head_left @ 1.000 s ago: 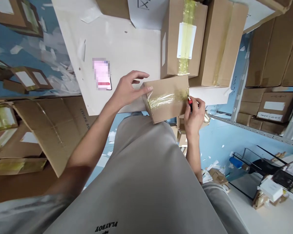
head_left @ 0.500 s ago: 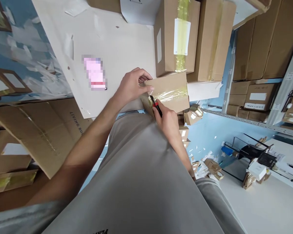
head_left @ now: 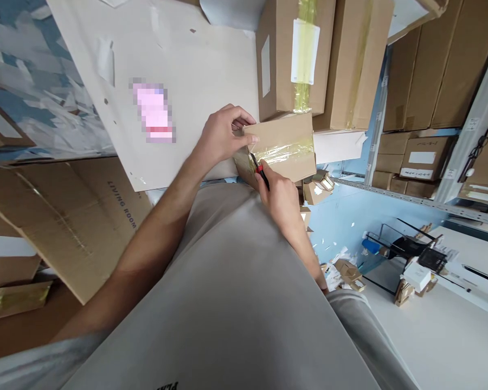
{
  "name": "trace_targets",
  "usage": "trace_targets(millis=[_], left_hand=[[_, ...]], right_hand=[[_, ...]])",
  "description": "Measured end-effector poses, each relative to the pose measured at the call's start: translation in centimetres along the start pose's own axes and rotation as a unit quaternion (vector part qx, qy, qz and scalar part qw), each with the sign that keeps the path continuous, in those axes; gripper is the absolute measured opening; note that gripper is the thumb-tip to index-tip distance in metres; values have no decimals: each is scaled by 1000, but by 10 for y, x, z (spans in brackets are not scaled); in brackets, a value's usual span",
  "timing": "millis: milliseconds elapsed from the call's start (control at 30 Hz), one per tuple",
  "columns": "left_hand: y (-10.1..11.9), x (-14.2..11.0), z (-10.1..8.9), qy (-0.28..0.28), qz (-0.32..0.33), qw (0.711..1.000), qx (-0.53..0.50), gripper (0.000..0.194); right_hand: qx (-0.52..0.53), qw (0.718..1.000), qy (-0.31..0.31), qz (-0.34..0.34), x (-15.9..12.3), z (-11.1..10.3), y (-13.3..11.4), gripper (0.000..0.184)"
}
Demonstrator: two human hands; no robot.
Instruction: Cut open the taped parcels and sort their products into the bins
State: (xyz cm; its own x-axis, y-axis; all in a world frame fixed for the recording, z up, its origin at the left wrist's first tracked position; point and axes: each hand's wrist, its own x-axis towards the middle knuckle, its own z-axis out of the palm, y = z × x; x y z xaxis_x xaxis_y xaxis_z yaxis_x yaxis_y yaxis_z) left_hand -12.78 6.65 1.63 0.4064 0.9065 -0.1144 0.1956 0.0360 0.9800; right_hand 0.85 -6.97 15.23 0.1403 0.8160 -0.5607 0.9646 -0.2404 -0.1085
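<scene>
A small cardboard box (head_left: 288, 135) with shiny yellowish tape along its top sits at the table's near edge, against my body. My left hand (head_left: 228, 132) grips the box's left corner, the thumb on its top face and the other fingers curled at the far side. In my right hand (head_left: 280, 192) is a black and red utility knife (head_left: 261, 170). Its tip meets the taped left edge of the box, just below my left thumb. Whether the blade is in the tape I cannot tell.
Behind the small box stand large taped cartons (head_left: 296, 59). A blurred pink item (head_left: 152, 111) lies on the white table (head_left: 203, 65). At the left leans a big flat carton (head_left: 85, 216). Shelves with boxes (head_left: 425, 157) rise at the right, and paper scraps litter the blue floor (head_left: 341, 216).
The camera view has shifted slightly. Both hands keep their hold, and the knife's tip stays at the left edge of the box with little visible movement.
</scene>
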Motion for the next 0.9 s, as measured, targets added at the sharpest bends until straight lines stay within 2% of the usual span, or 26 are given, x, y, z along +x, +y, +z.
trace_targets(millis=[167,333,500,700,800,900], left_hand=[[-1,-5,0,2,3,1000,3,31],[-1,-10,1,-3,-5,1000,1,33],[1,-11,5,-12,-8,1000,0,30],[0,-13,5,7,-14,1000,12,27],[-3,-15,6,14,-18,1000,10,28],[-7,-17,8,39,-29,999,10,34]], right_hand=[[-9,1000,-19,5,3,-5,-9,48],[-9,1000,-8,3,6,2,-8,45],[-20,1000,-7,21,-17,17,9,45],[-42,996,-64,48,-51,37,24,55],[11,999,-32,20,-66,34,40,53],[97,993,74,-2,-67,19,71,53]])
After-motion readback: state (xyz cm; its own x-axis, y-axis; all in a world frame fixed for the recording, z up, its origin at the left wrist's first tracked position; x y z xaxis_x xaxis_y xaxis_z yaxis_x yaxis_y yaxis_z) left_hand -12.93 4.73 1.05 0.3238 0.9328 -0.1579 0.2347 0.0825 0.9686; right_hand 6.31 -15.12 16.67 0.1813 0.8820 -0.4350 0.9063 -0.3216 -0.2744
